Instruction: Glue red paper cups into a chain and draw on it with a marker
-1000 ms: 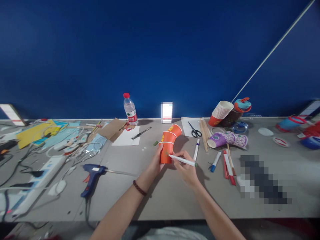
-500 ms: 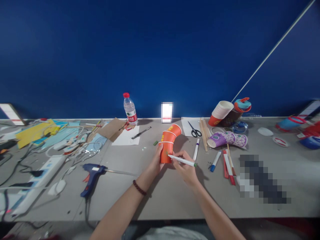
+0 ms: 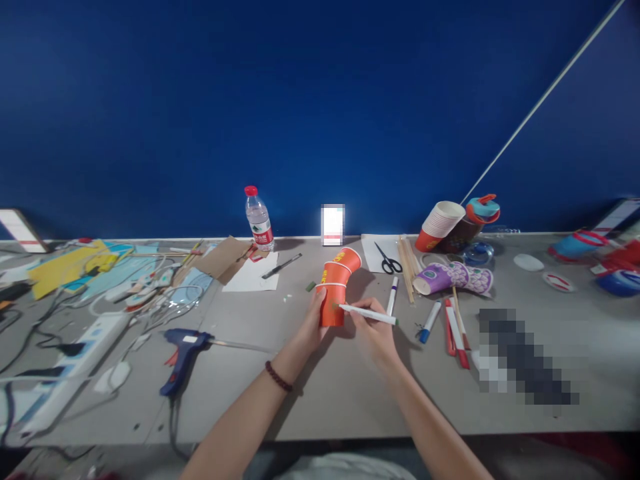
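Observation:
My left hand (image 3: 312, 319) is wrapped round the lower left side of several orange paper cups (image 3: 332, 293) joined into a bent column above the table. Between the fingers of my right hand (image 3: 373, 333) is a white marker pen (image 3: 367, 313) with a green end. Its tip points left at the lowest cup, by a small green mark on the orange wall; whether it touches cannot be told. A small green piece (image 3: 311, 287), perhaps a pen cap, shows just left of the cups.
A blue glue gun (image 3: 185, 353), a power strip (image 3: 83, 367) and cables lie left. Behind are a water bottle (image 3: 259, 220), a craft knife (image 3: 281, 266) and scissors (image 3: 389, 259). Right are purple cups (image 3: 453, 277), stacked cups (image 3: 440, 225) and markers (image 3: 456, 333).
The marker in my right hand has shifted slightly right along the lowest cup, and the hand has moved with it. My left hand and the cups have stayed nearly still.

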